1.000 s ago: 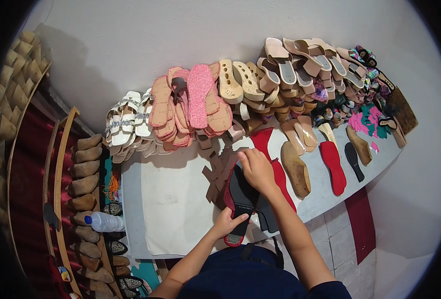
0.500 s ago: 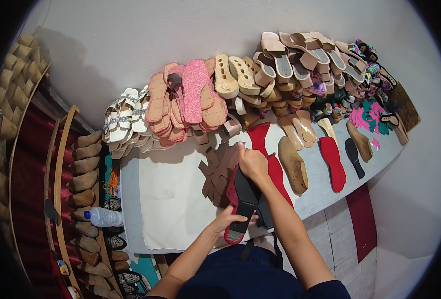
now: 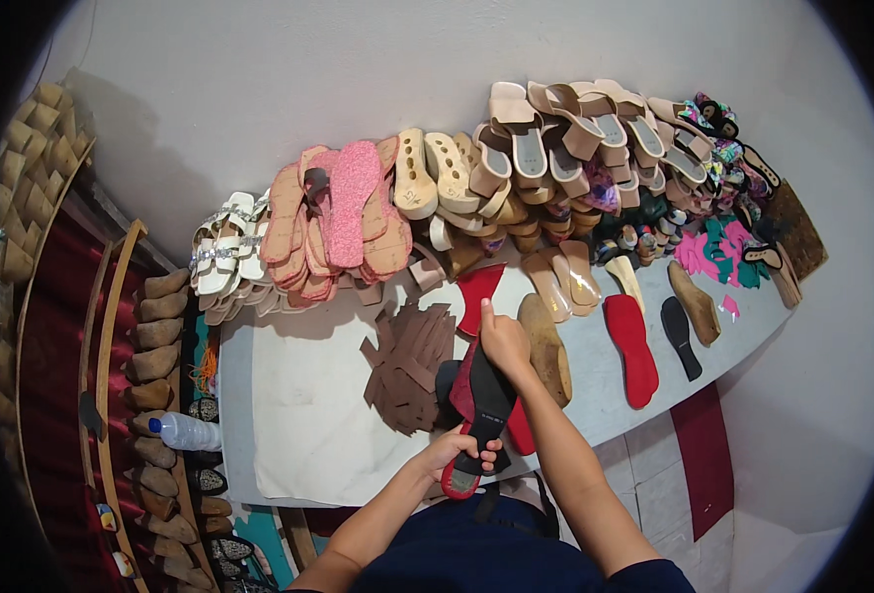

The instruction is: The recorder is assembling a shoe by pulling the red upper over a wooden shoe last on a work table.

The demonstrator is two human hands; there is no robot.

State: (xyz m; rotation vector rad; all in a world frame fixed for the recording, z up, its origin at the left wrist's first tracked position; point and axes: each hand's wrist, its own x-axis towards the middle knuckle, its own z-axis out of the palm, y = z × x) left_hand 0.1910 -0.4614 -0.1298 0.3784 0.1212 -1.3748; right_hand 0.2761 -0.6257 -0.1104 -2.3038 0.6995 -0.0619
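Note:
A shoe (image 3: 492, 408) with a black sole and red upper is held between my two hands near the table's front edge, sole facing up. My left hand (image 3: 450, 453) is closed around its narrow heel end, fingers wrapped across the sole. At the far end, my right hand (image 3: 505, 344) grips the wider toe part, thumb pointing up and away. A pile of brown strips (image 3: 407, 368) lies left of the shoe. Red cut material (image 3: 477, 295) lies beyond it, and a wooden shoe last (image 3: 545, 348) rests just right of my right hand.
Pink insoles (image 3: 358, 203), white sandals (image 3: 227, 242) and beige heeled sandals (image 3: 531, 143) are heaped along the wall. Toward the right lie a red insole (image 3: 631, 351), a black sole (image 3: 680, 339) and another last (image 3: 694, 301). A water bottle (image 3: 188, 432) stands by the left rack.
The view has shifted, so the table contents appear further left and lower. My left fingers now wrap across the sole, where the thumb lay before. Both hands keep hold of the shoe.

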